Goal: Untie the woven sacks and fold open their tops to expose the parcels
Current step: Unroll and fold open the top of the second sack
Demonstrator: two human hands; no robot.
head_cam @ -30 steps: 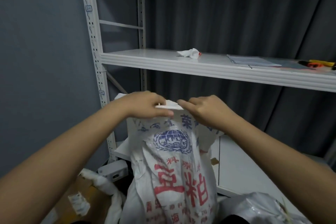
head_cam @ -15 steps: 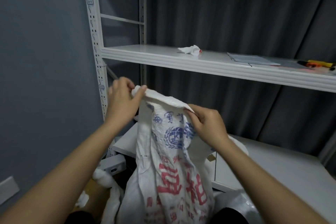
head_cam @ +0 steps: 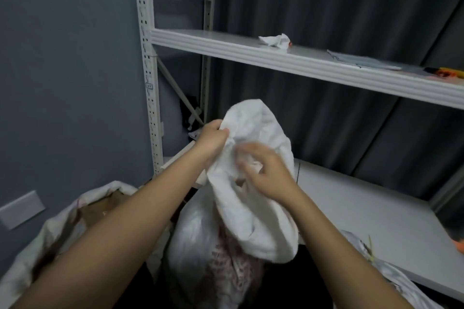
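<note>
**Sack mouth half open, grip uneven**

The woven sack (head_cam: 253, 183) stands in the near centre, its white top billowed up. The left hand (head_cam: 213, 138) pinches the rim's left edge; the right hand (head_cam: 263, 170) is blurred at the mouth, so I cannot tell its grip. A one-sided pull could tip the sack or let the rim collapse shut. Another sack (head_cam: 62, 228) crowds the near left; the shelf (head_cam: 301, 63) overhangs beyond, carrying a crumpled tissue (head_cam: 275, 40).

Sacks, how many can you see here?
3. One sack in the middle, gripped by both hands; one at lower left, its top open; one at lower right, partly cut off. Others may be hidden.
</note>
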